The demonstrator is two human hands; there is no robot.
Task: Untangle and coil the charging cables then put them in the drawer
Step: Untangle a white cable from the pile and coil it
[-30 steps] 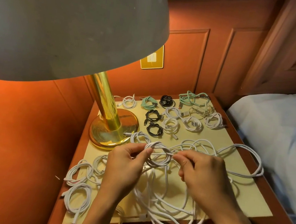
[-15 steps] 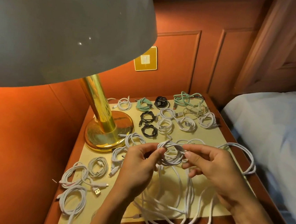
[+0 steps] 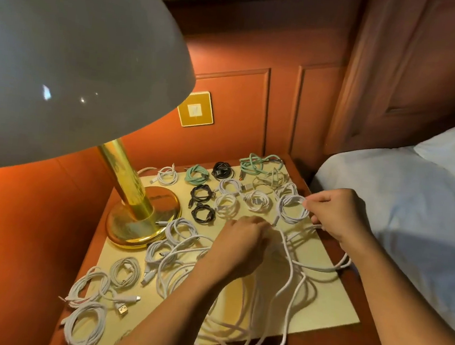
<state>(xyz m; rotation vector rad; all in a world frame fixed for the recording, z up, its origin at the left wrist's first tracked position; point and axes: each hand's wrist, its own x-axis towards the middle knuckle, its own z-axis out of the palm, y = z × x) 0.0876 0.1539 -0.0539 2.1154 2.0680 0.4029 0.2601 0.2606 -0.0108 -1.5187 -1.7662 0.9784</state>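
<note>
On the counter [image 3: 328, 301] beside the bed [image 3: 411, 218], I see both hands working over the cream mat. My view of the right hand [image 3: 339, 213] is clear: its fingers are bent, and thumb and fingertips pinch the right edge of a coiled white cable [image 3: 292, 209]. That coil lies flat as a round ring, just right of the other small white coils. A strand of loose cable also passes under this hand's heel.

The left hand [image 3: 242, 239] is somewhat blurred. Its fingers are curled at the top of the loose white cable [image 3: 288, 275], and a short plug end sticks out past the fingertips, pointing away from me toward the coil.

From that hand the loose white cable runs toward me in long loops, its length lying near-to-far, and it spills over the counter's front edge. Black coils [image 3: 203, 213] and a green coil [image 3: 197, 172] sit farther back, near the brass lamp base [image 3: 144, 220].
</note>
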